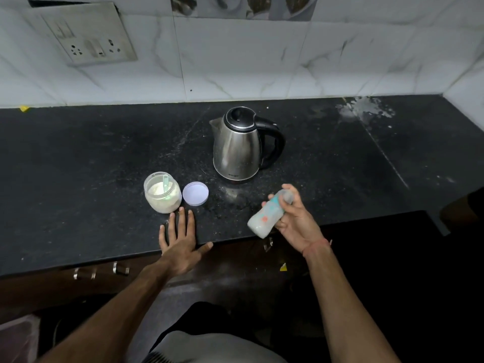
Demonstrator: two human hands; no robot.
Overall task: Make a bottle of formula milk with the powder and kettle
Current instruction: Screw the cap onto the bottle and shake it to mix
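Note:
My right hand [296, 221] grips a baby bottle [264, 217] with milky liquid inside, tilted with its base down-left and its capped top between my fingers, above the counter's front edge. My left hand [180, 237] lies flat on the black counter [78, 179], fingers spread, just in front of the powder jar [163, 192]. The jar is open, holds white powder and has a pale green scoop standing in it. Its round lid [195, 193] lies beside it on the right. A steel kettle [239, 145] with a black lid and handle stands behind, spout to the left.
A tiled wall with a socket plate [89, 35] rises behind the counter. White spill marks [364, 111] stain the back right of the counter. Drawer handles [102, 271] show under the front edge. The counter ends in a step at the right.

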